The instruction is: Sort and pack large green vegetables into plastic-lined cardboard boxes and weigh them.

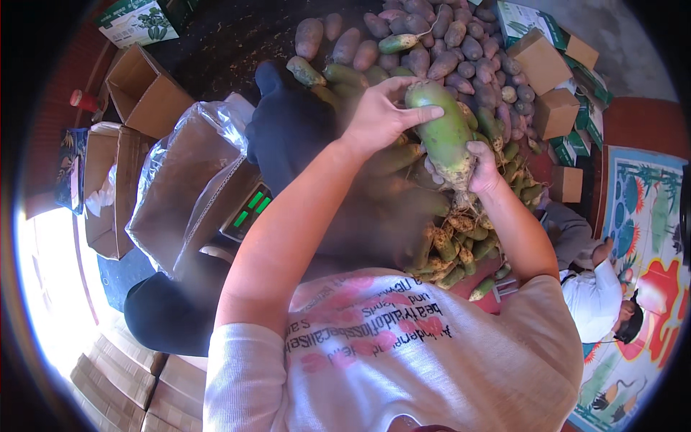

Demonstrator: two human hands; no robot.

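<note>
I've got left hand (376, 119) gripping green radish (444, 129) up top, right hand (484, 167) gripping its rooty end; purple tubers (471, 49) beyond both.

We are holding up a large green radish (440, 128), our left hand (381, 115) clasping its upper end and our right hand (484, 167) its rooty lower end. Below, other green radishes (461, 248) are lying heaped. Toward the floor's (612, 32) far edge, reddish-purple roots (471, 48) are lying piled beside cartons (540, 61). At left, a plastic-lined box (180, 169) is standing open near a lit scale (248, 212).
</note>
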